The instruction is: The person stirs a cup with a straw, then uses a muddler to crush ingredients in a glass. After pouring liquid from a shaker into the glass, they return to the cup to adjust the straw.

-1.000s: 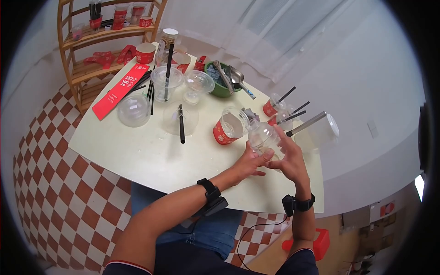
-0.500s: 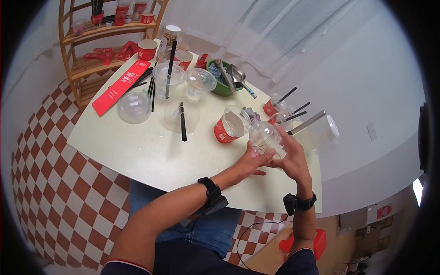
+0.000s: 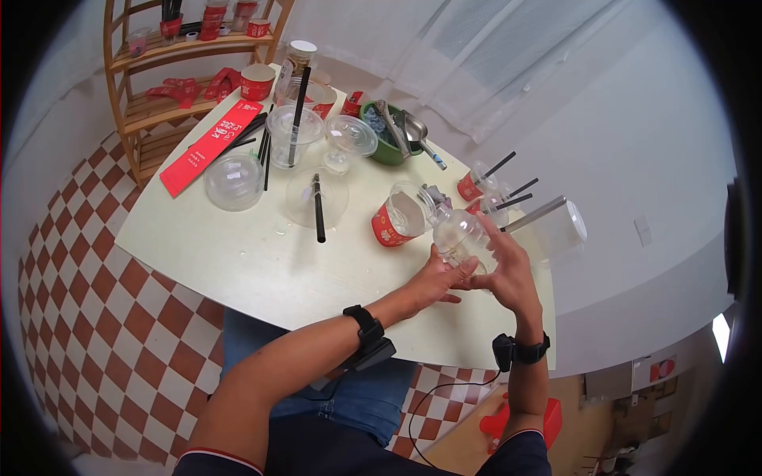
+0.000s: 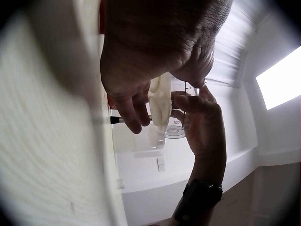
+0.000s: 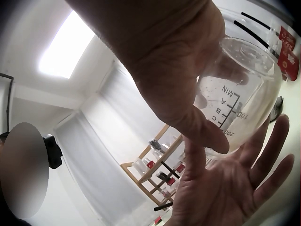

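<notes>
Both hands hold a clear measuring cup (image 3: 459,232), tipped on its side over the right part of the table. Its black scale shows in the right wrist view, with pale liquid along the lower wall of the measuring cup (image 5: 251,110). My left hand (image 3: 435,284) grips one end between thumb and index finger, its other fingers spread away. Around the side curls my right hand (image 3: 510,274), its thumb close to the left one. Just left of the measuring cup stands a clear cup with a red sleeve (image 3: 386,228).
A black straw (image 3: 319,214) lies over a clear lid on the table. Behind are a green bowl (image 3: 389,155) with metal scoops, clear cups and a long red paper sleeve (image 3: 210,149). Red-sleeved drinks (image 3: 468,188) stand at the right edge, near a white container (image 3: 565,220).
The head view has shifted slightly. Both hands keep their hold on the tipped measuring cup, with little visible movement.
</notes>
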`<state>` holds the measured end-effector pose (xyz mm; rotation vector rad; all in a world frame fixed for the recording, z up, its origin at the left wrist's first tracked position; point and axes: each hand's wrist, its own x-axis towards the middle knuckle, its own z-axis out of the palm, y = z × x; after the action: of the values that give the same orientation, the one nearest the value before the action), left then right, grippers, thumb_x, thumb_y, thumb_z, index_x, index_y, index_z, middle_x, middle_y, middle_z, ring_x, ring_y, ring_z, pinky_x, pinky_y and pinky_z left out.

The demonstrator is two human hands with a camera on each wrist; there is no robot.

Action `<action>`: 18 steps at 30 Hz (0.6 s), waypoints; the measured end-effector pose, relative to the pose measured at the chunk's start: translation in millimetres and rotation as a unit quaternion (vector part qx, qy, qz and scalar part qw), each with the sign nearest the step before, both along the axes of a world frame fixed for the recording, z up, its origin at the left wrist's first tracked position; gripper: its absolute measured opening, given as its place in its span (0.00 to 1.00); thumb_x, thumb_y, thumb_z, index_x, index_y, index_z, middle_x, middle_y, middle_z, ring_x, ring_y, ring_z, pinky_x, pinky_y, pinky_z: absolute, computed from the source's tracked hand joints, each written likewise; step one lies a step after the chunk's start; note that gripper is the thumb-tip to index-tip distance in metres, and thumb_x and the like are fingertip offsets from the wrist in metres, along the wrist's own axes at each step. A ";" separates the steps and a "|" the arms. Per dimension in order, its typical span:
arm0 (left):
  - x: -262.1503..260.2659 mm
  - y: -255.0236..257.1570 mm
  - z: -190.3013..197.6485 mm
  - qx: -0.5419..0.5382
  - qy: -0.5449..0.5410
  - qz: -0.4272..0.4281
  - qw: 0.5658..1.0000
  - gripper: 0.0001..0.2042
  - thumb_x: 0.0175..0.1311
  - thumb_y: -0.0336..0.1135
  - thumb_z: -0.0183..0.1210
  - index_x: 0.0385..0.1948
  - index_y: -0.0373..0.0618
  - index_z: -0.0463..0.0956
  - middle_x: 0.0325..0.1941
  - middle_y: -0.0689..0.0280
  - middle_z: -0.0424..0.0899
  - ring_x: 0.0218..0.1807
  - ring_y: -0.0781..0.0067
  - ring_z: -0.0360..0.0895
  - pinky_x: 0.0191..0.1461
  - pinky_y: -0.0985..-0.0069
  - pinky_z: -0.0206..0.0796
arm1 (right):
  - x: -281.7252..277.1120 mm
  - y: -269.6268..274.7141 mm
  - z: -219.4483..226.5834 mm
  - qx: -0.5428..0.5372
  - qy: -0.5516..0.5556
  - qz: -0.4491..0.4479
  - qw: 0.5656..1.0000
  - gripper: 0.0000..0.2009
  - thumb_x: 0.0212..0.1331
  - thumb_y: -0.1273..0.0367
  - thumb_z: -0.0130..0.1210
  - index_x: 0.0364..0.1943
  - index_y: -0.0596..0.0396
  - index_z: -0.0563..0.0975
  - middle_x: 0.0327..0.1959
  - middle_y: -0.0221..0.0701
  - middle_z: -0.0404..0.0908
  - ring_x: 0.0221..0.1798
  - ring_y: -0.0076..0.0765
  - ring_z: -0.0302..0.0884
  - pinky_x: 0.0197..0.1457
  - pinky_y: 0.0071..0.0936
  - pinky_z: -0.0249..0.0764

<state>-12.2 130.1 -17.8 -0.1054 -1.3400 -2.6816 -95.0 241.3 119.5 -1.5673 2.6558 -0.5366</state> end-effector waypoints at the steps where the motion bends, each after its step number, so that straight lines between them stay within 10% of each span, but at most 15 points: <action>1: 0.6 -0.3 0.8 -0.004 0.000 0.002 1.000 0.57 0.63 0.71 0.62 0.75 0.54 0.27 0.68 0.56 0.74 0.63 0.63 0.80 0.62 0.58 0.76 | -0.1 0.1 -0.8 -0.007 0.003 0.003 1.000 0.56 0.25 0.70 0.79 0.75 0.40 0.70 0.51 0.38 0.81 0.49 0.44 0.76 0.59 0.40 0.76; 18: -2.8 0.7 -2.4 -0.013 0.006 0.017 1.000 0.51 0.68 0.69 0.58 0.79 0.56 0.32 0.71 0.56 0.71 0.63 0.62 0.81 0.63 0.61 0.76 | 0.3 -2.4 1.5 -0.003 0.025 0.015 1.000 0.57 0.23 0.72 0.78 0.75 0.40 0.70 0.50 0.38 0.82 0.46 0.44 0.75 0.57 0.39 0.75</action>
<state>-15.0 130.7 -20.2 -0.1004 -1.3603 -2.6330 -94.7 238.9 121.0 -1.6404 2.6647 -0.5107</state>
